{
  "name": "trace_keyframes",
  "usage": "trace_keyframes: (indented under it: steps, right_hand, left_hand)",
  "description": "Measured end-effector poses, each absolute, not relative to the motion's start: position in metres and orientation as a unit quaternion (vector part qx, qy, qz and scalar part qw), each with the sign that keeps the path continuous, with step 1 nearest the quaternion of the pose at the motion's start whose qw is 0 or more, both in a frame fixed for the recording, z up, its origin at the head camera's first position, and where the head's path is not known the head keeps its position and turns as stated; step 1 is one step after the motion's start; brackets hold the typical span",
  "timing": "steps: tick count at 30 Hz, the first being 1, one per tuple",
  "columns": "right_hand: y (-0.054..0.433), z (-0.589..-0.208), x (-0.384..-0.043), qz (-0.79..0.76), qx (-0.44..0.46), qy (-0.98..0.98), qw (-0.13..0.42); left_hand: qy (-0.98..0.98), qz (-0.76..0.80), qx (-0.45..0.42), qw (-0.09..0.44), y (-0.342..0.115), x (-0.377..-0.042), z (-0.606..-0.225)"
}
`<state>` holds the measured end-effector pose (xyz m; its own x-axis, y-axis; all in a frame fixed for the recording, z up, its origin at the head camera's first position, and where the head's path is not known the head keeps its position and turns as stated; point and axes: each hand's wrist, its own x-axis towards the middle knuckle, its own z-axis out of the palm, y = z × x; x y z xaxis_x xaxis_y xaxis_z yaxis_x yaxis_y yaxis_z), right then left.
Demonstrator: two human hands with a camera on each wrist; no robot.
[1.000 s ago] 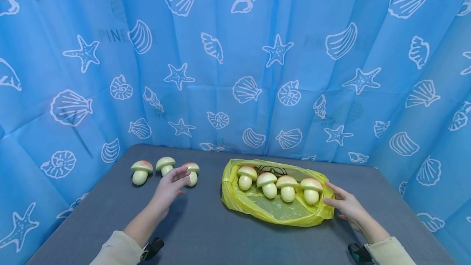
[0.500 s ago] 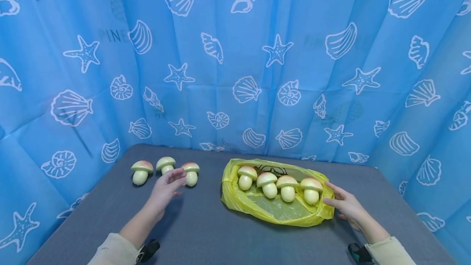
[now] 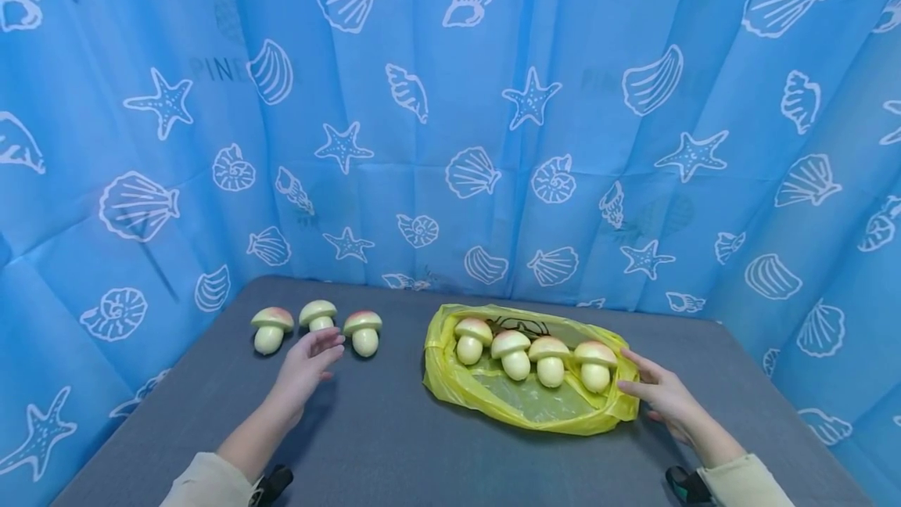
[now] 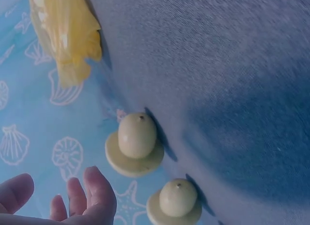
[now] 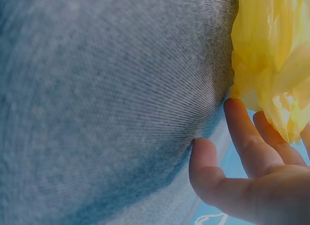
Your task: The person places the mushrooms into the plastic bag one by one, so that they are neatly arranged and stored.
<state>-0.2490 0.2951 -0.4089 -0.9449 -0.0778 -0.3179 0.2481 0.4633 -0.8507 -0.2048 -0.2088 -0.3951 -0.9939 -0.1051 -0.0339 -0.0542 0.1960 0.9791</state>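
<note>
Over the table's left part, my left hand (image 3: 306, 364) hovers with loosely bent fingers and holds nothing. Just beyond it stand three pale green toy mushrooms with reddish tints: a left one (image 3: 270, 330), a middle one (image 3: 318, 314) partly hidden by the fingers, and a right one (image 3: 364, 332). In the left wrist view, two mushrooms, one nearer (image 4: 137, 136) and one lower (image 4: 177, 198), lie beyond the fingertips. My right hand (image 3: 669, 393) touches the right side of an open yellow plastic bag (image 3: 450, 386), fingers spread. Several similar mushrooms (image 3: 551, 361) lie in a row inside the bag.
A grey cloth-covered table (image 3: 394, 444) carries everything. Behind it hangs a blue curtain (image 3: 436, 124) with white shell and starfish prints, wrapping round both sides. Dark straps with devices sit at both wrists, the right one (image 3: 686, 483) near the table's front.
My left hand has drawn back toward me and to the left, away from the right-hand mushroom, which now shows fully. The right hand and the bag have stayed put.
</note>
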Motion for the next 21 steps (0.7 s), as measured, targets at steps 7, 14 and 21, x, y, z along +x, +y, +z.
trace_keyframes:
  steps: [7,14,21]
  right_hand:
    - [0.295,-0.410,-0.250,-0.512,0.052,0.842,0.161]
    - [0.295,-0.410,-0.251,-0.509,0.053,0.844,0.161]
    - [0.295,-0.410,-0.252,-0.505,0.055,0.845,0.164]
  left_hand:
    - [-0.778,-0.626,0.053,0.024,-0.216,-0.204,-0.398]
    - [-0.785,-0.617,0.057,0.021,-0.225,-0.202,-0.399]
    - [-0.787,-0.612,0.074,0.021,-0.232,-0.202,-0.397]
